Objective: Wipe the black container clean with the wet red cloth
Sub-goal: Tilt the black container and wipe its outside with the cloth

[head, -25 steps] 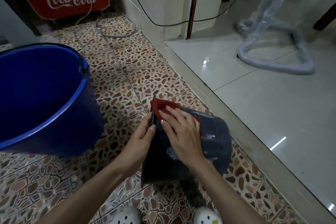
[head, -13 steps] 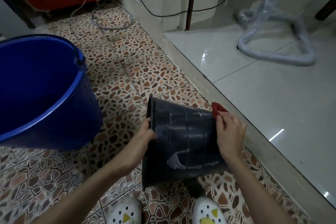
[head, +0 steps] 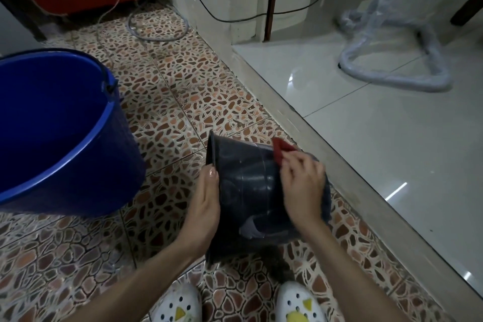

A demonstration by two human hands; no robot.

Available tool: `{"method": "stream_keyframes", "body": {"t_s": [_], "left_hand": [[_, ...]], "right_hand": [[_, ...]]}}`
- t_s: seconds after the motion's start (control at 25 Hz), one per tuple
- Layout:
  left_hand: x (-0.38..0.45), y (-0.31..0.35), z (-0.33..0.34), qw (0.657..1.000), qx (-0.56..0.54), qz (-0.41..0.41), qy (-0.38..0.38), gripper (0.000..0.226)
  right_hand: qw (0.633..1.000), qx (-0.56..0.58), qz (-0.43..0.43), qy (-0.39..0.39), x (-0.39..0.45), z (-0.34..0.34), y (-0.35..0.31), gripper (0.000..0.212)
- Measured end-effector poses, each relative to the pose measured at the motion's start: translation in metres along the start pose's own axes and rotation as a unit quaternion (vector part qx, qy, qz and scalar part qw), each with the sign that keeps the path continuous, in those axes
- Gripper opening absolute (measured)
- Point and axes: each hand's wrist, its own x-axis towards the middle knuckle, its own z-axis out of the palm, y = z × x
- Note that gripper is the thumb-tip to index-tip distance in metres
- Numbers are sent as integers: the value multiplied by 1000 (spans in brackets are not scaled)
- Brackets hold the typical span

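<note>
From the head camera, you have the black container lying on its side on the patterned floor tiles, just ahead of your white shoes, with its rim turned toward the blue bucket on your left. Your left hand braces the wall just below the rim, fingers laid fairly straight against it. Your right hand is curled over the far, closed end, pinching the red cloth against the plastic.

It looks like light, thin, stiff plastic (likely slick where wet), so judge it prone to rolling or skidding under your strokes. The rim seems the firmest place to hold; hook your fingers there rather than squeezing the wall. The cloth is soft and should follow the curve.
</note>
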Motion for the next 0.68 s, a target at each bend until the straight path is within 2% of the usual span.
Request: {"method": "stream_keyframes", "body": {"t_s": [0.12, 0.2, 0.24, 0.32, 0.4, 0.48, 0.56, 0.68], "left_hand": [[-9, -1, -9, 999, 47, 14, -23, 28], [-3, 6, -12, 999, 30, -21, -24, 30], [6, 12, -11, 998, -2, -51, -25, 36], [23, 29, -3, 990, -72, -122, -14, 54], [34, 34, 6, 986, -78, -143, 36, 69], [32, 28, 12, 985, -68, -144, 66, 75], [28, 15, 10, 985, -73, -142, 68, 74], [26, -1, 2, 989, -75, -115, 61, 86]], "right_hand": [[993, -15, 117, -9, 28, -16, 40, 34], [991, 6, 136, 1, 30, -22, 34, 33], [993, 29, 115, 4, 23, -22, 18, 33], [997, 74, 4, -12, -3, -16, -29, 35], [989, 79, -111, -58, -34, -5, -70, 38], [983, 38, -164, -71, -39, 6, -76, 39], [990, 7, -137, -36, -25, 10, -51, 39], [1000, -4, -9, -5, -2, 4, 3, 39]]}}
